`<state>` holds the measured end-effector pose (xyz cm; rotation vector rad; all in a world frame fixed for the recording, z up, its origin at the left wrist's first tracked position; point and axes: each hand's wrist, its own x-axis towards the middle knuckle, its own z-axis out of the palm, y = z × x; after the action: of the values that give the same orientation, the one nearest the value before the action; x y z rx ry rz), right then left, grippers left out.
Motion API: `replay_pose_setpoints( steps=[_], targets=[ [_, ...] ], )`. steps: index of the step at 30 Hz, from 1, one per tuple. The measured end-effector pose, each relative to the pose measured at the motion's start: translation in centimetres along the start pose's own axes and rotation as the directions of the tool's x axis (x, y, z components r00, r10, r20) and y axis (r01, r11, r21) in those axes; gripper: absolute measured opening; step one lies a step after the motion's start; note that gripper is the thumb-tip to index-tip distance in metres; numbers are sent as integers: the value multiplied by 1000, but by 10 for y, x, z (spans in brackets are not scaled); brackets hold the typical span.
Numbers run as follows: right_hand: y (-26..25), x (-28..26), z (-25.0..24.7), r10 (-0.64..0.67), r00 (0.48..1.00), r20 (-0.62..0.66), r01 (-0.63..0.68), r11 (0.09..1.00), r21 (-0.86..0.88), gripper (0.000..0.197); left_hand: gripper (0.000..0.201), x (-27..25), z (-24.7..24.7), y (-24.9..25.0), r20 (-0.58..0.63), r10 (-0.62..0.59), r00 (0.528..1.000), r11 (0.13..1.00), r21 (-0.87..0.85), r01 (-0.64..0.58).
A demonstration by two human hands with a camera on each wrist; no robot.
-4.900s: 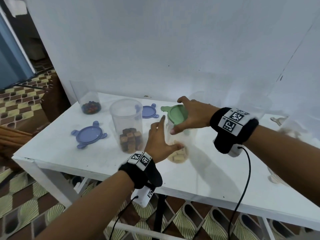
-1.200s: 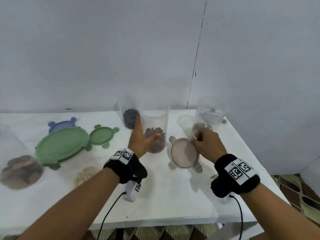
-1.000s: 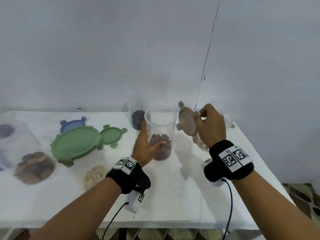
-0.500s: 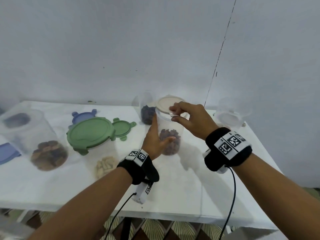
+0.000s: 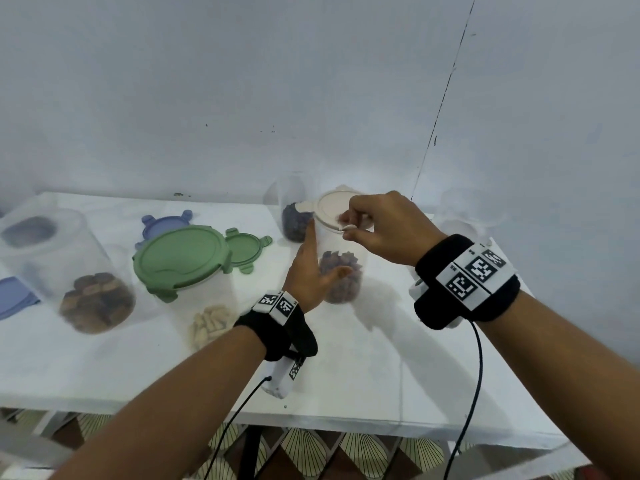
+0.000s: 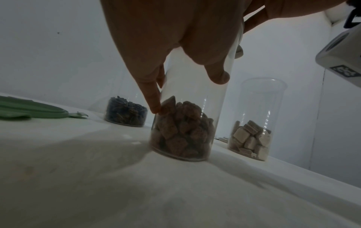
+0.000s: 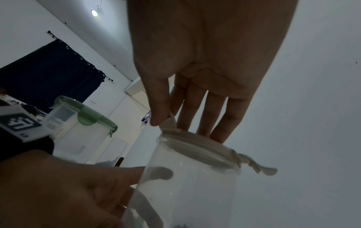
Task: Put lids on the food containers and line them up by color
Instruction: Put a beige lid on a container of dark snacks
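A: Your left hand (image 5: pixel 311 271) wraps the tall clear plastic container of brown chunks (image 5: pixel 341 271), thumb in front, fingers (image 6: pixel 154 98) behind the wall. It stands upright on the white table (image 5: pixel 346 358), long axis vertical.

B: And your right hand (image 5: pixel 384 230)?

A: Above that grip, it pinches a raised tab of the round beige lid (image 5: pixel 332 211) between thumb and forefinger; the other fingers (image 7: pixel 220 117) lie straight on the lid, which sits flat on the rim. Another tab (image 7: pixel 259 168) sticks out unlatched.

B: Room around your grip?

A: A clear jar of dark seeds (image 5: pixel 294 220) stands just behind it. A green-lidded clear container of pale pieces (image 5: pixel 194 271) stands well to the left. Bare table lies toward you, up to its near edge.

B: Anything hard to make out?

A: The clear jar of pale squares (image 6: pixel 252 123) to the right is nearly washed out from the head view.
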<state>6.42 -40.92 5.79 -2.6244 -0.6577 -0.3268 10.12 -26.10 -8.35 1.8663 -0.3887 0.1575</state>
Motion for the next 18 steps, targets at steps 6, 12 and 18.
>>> replay_pose_setpoints(
  steps=[6, 12, 18],
  targets=[
    [0, 12, -20, 23, 987, 156, -35, 997, 70, 24, 109, 1, -1, -2, 7, -11, 1000, 1000, 27, 11],
    [3, 51, -34, 264, 868, 421, -222, 964, -146, 105, 101, 0, -3, 1, 7, -8, 1000, 1000, 11, 8],
    [5, 68, -23, 280, 807, 519, -198, 958, -209, 70, 109, -2, -3, 2, 20, -41, 999, 999, 29, 40]
  ],
)
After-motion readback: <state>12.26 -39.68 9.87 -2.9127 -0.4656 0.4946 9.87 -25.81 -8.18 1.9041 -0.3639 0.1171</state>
